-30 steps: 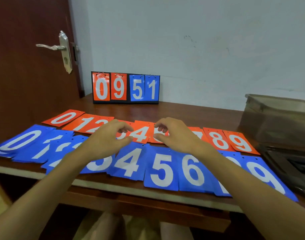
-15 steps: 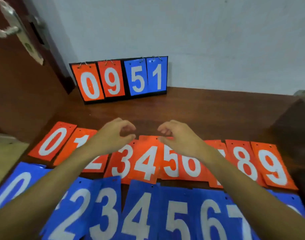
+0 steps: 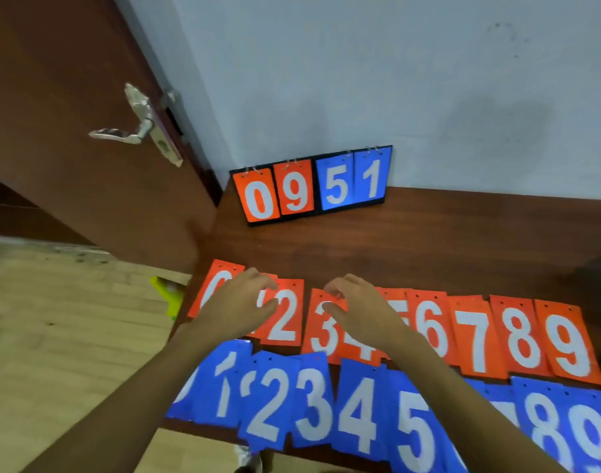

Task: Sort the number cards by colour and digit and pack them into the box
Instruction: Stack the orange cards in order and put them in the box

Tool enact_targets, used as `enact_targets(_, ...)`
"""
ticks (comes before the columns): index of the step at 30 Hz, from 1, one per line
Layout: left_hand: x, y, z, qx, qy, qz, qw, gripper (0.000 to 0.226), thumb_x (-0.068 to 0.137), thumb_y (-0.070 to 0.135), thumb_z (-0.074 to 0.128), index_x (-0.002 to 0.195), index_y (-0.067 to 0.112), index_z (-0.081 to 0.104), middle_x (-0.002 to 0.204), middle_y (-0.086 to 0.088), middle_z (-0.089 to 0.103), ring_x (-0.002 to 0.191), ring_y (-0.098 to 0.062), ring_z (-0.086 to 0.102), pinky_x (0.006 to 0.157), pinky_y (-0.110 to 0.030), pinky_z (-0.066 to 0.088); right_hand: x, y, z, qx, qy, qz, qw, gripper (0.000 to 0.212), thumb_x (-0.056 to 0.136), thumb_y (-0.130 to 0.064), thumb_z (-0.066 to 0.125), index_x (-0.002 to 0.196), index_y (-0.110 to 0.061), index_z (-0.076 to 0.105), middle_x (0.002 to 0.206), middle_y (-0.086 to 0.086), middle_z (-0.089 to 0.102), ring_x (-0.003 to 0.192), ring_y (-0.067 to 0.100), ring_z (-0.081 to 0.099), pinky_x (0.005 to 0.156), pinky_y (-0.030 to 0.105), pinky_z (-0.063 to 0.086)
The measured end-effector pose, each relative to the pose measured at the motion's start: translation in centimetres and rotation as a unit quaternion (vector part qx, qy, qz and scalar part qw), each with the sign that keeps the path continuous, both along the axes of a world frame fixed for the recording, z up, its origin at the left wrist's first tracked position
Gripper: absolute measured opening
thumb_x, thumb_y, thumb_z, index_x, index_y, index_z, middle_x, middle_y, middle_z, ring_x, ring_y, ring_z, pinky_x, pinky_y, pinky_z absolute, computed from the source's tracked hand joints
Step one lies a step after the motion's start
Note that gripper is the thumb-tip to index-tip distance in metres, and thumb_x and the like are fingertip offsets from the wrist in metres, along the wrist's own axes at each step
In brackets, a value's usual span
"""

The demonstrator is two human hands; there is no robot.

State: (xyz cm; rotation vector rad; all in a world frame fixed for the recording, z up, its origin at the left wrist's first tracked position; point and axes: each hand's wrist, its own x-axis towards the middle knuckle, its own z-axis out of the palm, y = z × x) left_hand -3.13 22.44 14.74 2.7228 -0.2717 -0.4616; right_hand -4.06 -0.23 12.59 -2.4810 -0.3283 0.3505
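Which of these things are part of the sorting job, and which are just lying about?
Job: row of orange number cards; row of blue number cards.
Lying about: black flip scoreboard reading 0951; silver metal door handle; yellow-green object on the floor.

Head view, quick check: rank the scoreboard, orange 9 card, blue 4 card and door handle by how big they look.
1. scoreboard
2. blue 4 card and orange 9 card, about alike; the blue lies nearer the camera
3. door handle, smallest

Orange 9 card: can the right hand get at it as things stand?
Probably yes. The orange 9 card lies uncovered at the right end of its row, and the right hand hovers further left over that row with nothing between.
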Motion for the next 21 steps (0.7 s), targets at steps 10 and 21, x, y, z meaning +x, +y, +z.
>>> enact_targets(10,1.6,16.7,-2.3,0.017,0.029,-0.005,0.999,0.033,0.088,0.04,0.057,0.117,0.025,0.059,0.114,0.004,0.055,0.109,-0.014,0.053,0.093,-0.035,0.047,0.6,15.0,-0.6,-0.137,0.071,-0.007,0.988,0.041,0.093,-0.031,0.053,0.131,-0.015,0.05,0.131,0.006,0.049,0.125,0.024,0.042,0.103,0.037,0.036)
enact_targets(21,4.7,15.9,-10.4,-0.079,0.111,0.221,0.966,0.065,0.085,0.041,0.065,0.138,0.014,0.039,0.144,-0.012,0.034,0.125,-0.029,0.047,0.095,-0.045,0.05,4.4,17.2,-5.2,-0.209,0.077,-0.026,0.974,0.056,0.091,-0.033,0.056,0.14,-0.016,0.037,0.146,0.006,0.036,0.137,0.025,0.029,0.112,0.04,0.024)
